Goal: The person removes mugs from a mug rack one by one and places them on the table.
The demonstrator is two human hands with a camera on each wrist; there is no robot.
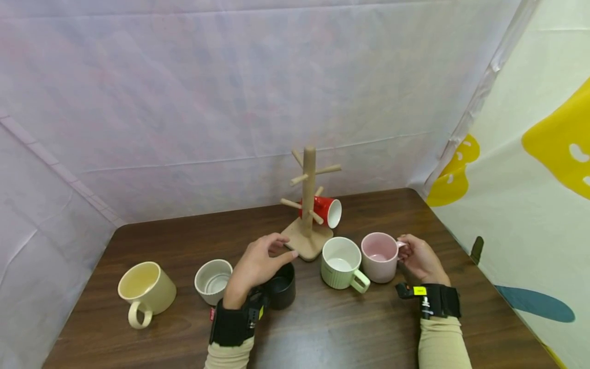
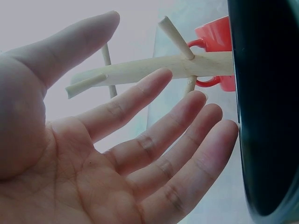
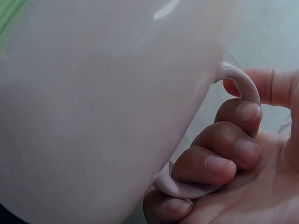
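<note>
The fingers of my right hand [image 1: 421,259] curl through the handle of a pink mug [image 1: 379,259], and in the right wrist view the thumb lies by the top of that handle [image 3: 247,88]. My left hand [image 1: 260,264] hovers over a black mug [image 1: 282,292], its fingers spread and holding nothing; the hand hides part of that mug. In the left wrist view the fingertips come close to the mug's dark side [image 2: 266,112]; whether they touch I cannot tell. Behind stands a wooden mug tree [image 1: 309,189] with a red mug [image 1: 323,211] hanging on a lower peg.
A pale green mug [image 1: 341,264] stands right beside the pink one, its handle toward the front right. Left of my left hand are a small whitish cup [image 1: 213,282] and a yellow mug [image 1: 147,289]. White sheeting [image 1: 207,102] rises behind the dark wooden table [image 1: 350,333].
</note>
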